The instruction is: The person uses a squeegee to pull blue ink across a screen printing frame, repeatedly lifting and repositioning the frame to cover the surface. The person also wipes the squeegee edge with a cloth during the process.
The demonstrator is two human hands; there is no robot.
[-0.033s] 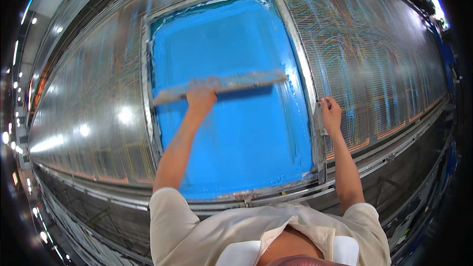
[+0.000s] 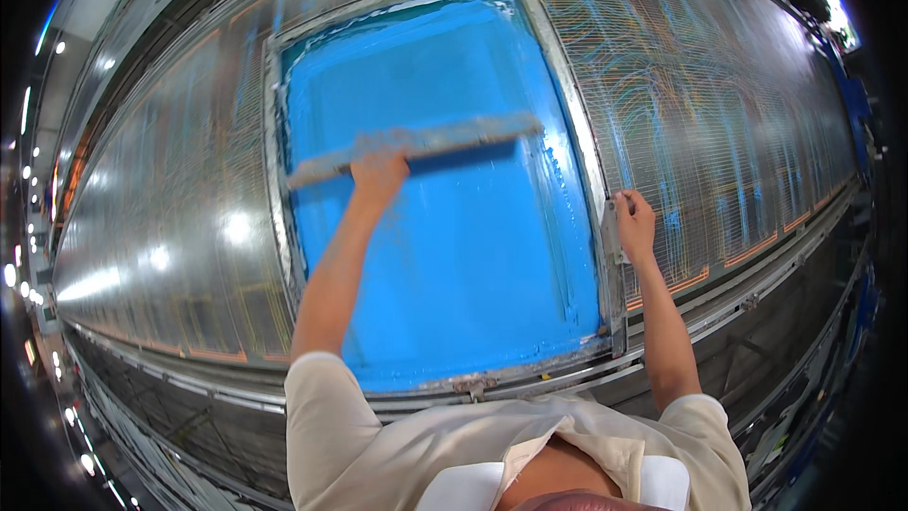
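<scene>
A screen in a metal frame [image 2: 584, 147] holds a layer of bright blue ink [image 2: 445, 265]. Across it lies a long grey squeegee [image 2: 478, 132], slightly tilted, its right end higher in the picture. My left hand [image 2: 380, 170] is closed on the squeegee left of its middle, arm stretched forward over the ink. At the right side of the frame, my right hand [image 2: 636, 213] has its fingers curled on a metal bar [image 2: 615, 255] attached to the frame's edge; exactly what the fingertips grip is small and partly hidden.
A long printing table [image 2: 719, 114] with fine coloured lines and blue streaks extends both sides of the frame. A metal rail [image 2: 709, 322] runs along the near edge, in front of my body. Rows of lights show at the far left, and dark machinery lies below the table.
My left hand and the squeegee have moved slightly away from me, up the screen and a little leftward. My right hand stays at the frame's side, almost in the same place.
</scene>
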